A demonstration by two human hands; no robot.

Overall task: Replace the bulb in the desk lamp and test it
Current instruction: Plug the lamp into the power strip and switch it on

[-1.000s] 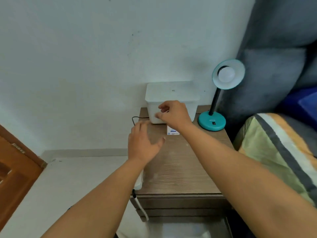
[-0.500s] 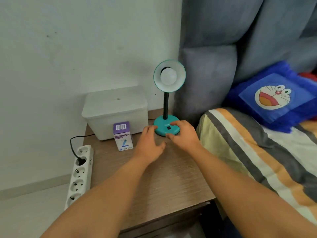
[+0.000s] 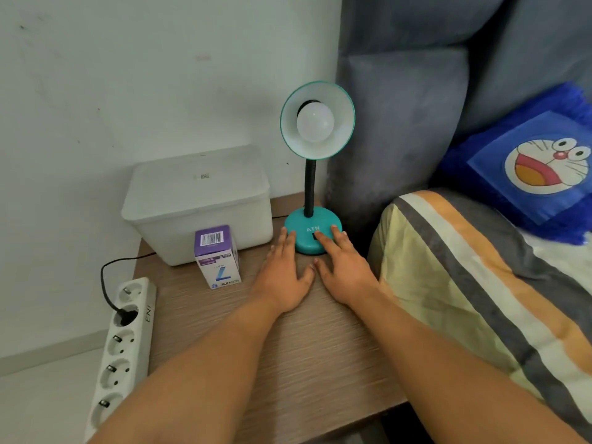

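Bedding fills the right side: a grey padded headboard point(image 3: 416, 100) from twelve to two o'clock, a striped blanket point(image 3: 480, 283) running down toward four o'clock, and a blue cartoon pillow point(image 3: 541, 168) at three o'clock; the wooden nightstand point(image 3: 288, 347) takes the centre and lower middle. On its back left corner, around ten o'clock from the hands, sits a white lidded storage box point(image 3: 195, 203); a white power strip point(image 3: 123, 341) hangs at the table's left edge toward eight o'clock, with one black plug point(image 3: 123, 315) seated in its second socket. The teal desk lamp point(image 3: 312, 233) stands at the back of the table, at twelve o'clock from the hands, its shade tipped toward the camera with an unlit white bulb point(image 3: 315, 121) screwed in. A small purple-and-white bulb carton point(image 3: 217, 256) stands upright just in front of the storage box. The left hand point(image 3: 285, 277) lies open, fingers spread, fingertips touching the left rim of the lamp base; the right hand point(image 3: 342, 270) is likewise open, one finger resting on the base's front by the dark switch, gripping nothing.
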